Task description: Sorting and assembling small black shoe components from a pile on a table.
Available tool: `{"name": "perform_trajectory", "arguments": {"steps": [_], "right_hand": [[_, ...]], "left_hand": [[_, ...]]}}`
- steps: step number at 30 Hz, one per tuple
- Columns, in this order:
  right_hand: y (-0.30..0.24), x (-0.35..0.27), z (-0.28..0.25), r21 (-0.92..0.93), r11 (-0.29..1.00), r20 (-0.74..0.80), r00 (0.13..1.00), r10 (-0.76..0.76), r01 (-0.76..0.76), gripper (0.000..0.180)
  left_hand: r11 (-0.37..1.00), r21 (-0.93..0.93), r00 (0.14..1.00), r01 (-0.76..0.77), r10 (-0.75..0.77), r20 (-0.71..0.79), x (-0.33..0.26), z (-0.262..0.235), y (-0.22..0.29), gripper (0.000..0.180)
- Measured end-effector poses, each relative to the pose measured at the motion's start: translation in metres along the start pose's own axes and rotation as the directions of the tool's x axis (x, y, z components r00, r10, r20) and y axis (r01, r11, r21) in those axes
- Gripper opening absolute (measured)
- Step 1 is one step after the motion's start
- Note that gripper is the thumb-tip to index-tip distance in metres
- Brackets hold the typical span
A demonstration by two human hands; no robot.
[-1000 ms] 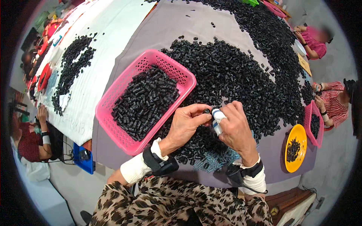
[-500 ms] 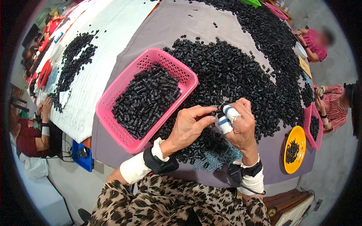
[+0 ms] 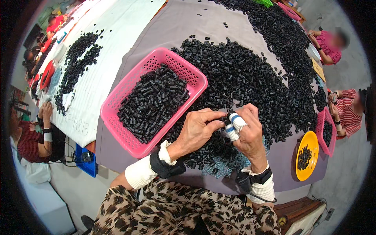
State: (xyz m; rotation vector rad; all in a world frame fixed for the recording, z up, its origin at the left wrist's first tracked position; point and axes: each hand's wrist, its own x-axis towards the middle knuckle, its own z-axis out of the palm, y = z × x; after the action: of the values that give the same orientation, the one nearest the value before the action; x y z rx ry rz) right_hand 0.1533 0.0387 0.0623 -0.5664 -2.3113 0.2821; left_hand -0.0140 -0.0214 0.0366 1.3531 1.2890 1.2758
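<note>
My left hand point(image 3: 197, 131) pinches a small black plastic part point(image 3: 225, 118) between thumb and forefinger. Against it, my right hand point(image 3: 250, 131) is closed, its fingers meeting the left fingertips; white finger sleeves with blue stripes cover some of them. Whether the right fingers hold a second piece is hidden. Both hands hover over the near edge of a big heap of small black plastic parts point(image 3: 243, 78). Left of my hands stands a pink perforated basket point(image 3: 127, 145), partly filled with black tube-shaped parts point(image 3: 152, 103). A blue-grey mesh cloth point(image 3: 219, 166) lies under loose parts near me.
At right sit a yellow plate point(image 3: 312, 141) with small black bits and another pink basket point(image 3: 331, 145). Co-workers point(image 3: 346, 111) sit along the right side, another person point(image 3: 33, 141) at left. More black parts point(image 3: 80, 55) lie on the white cloth point(image 3: 113, 43). A blue bin point(image 3: 88, 172) stands below the table edge.
The right finger sleeves have shifted slightly left and up, closer to the left fingertips. The left hand keeps its pinch, and the basket stays put apart from a slight view shift.
</note>
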Motion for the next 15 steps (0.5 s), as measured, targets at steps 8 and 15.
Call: {"name": "perform_trajectory", "arguments": {"steps": [8,15], "right_hand": [[-0.0003,-0.0039,-0.0059,-0.018,1.0,0.061,0.998,-0.001,0.002,0.027],[0.0012,-0.0051,-0.0076,0.002,1.0,0.065,0.998,0.012,-0.012,0.025]], "left_hand": [[0.982,0.163,0.995,-0.094,0.09,0.03,-0.0016,-0.0004,0.0074,0.025],[0.997,-0.054,0.998,0.06,-0.058,0.026,-0.004,-0.0011,0.0088,0.022]]}}
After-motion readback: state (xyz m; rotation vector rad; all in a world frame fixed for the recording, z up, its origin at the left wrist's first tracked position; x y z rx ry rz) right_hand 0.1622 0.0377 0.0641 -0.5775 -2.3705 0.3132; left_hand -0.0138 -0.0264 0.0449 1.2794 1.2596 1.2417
